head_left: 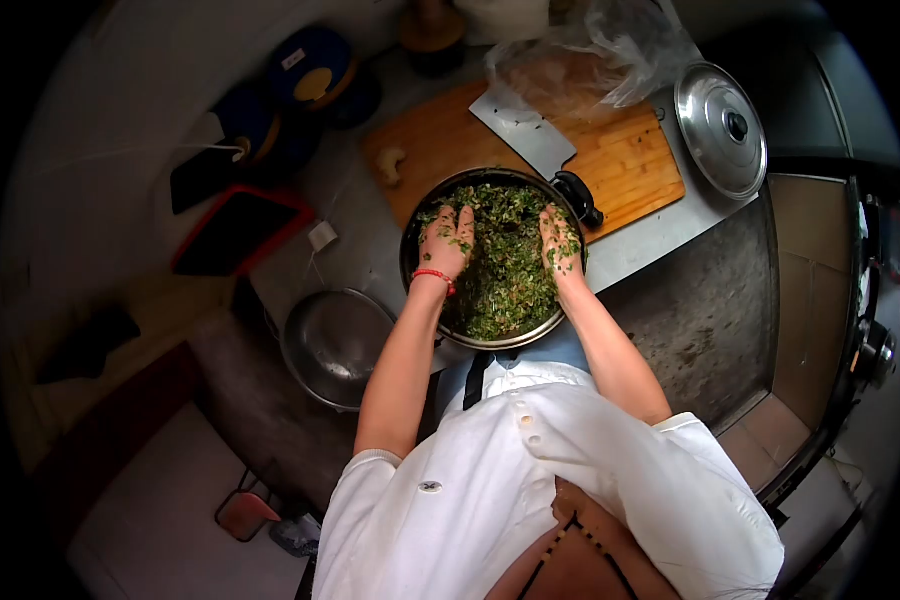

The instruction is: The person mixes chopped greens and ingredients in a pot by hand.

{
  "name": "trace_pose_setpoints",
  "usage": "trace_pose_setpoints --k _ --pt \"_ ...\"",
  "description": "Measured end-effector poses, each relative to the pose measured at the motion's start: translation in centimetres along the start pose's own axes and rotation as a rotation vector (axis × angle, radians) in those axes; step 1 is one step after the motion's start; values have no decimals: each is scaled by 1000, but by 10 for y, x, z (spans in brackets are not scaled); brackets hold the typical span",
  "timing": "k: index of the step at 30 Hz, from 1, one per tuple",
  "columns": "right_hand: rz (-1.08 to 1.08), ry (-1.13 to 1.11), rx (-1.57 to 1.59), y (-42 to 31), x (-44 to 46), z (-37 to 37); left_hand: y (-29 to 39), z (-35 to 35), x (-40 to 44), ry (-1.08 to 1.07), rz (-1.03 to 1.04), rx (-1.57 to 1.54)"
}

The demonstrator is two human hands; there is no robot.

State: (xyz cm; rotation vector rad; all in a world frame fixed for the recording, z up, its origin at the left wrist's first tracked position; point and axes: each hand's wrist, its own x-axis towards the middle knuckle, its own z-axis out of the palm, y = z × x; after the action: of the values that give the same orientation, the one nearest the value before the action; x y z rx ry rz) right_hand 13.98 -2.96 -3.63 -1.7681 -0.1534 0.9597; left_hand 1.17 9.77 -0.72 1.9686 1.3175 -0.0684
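Note:
A round metal pot (515, 342) full of chopped green herbs or vegetables (505, 270) stands in front of my body. My left hand (446, 243), with a red bracelet at the wrist, rests on the greens at the left side, fingers stretched out. Against the right inner side lies my right hand (561, 243), its fingers extended too. Green bits stick to both hands. Neither hand visibly grips anything, though the fingertips are partly covered by the mix. Just beyond the pot, a broad cleaver blade (522, 130) lies on a wooden cutting board (635, 165).
A pale, ginger-like piece (390, 165) sits on the board's left part. Clear plastic bags (610, 55) lie behind it. At right is a metal lid (720, 130); at lower left, an empty metal pan (338, 345). A red-framed dark object (240, 230) stands at left.

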Motion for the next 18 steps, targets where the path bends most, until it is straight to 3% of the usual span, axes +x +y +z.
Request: trace_pose_setpoints --k 3,4,6,8,9,11,12,14,15,17,18 --pt "154 -70 220 35 33 3 -47 37 52 -242 21 -409" --pt "108 -128 146 39 42 8 3 -6 35 -294 -137 -322" --pt "55 -227 25 36 54 17 -33 36 62 -284 -209 -638" --pt "53 -315 -70 19 51 20 -19 19 56 -452 -237 -789" --pt "57 -358 -120 11 45 18 11 -9 36 -433 -302 -738" --pt "48 -443 -222 2 37 16 -9 6 38 -401 -214 -839" --pt "125 -505 37 17 37 9 -2 -5 28 -446 -147 -733" --pt "51 -701 353 -28 -12 5 16 -39 -10 -529 -27 -523" --pt "-283 -683 48 -35 -34 3 -6 -27 -15 -468 333 -454" --pt "-1108 -483 -1115 -41 -63 -6 -5 -34 -49 -395 462 -126" --pt "-1040 -465 -1134 -34 -75 -6 -9 -28 -62 -261 566 93"
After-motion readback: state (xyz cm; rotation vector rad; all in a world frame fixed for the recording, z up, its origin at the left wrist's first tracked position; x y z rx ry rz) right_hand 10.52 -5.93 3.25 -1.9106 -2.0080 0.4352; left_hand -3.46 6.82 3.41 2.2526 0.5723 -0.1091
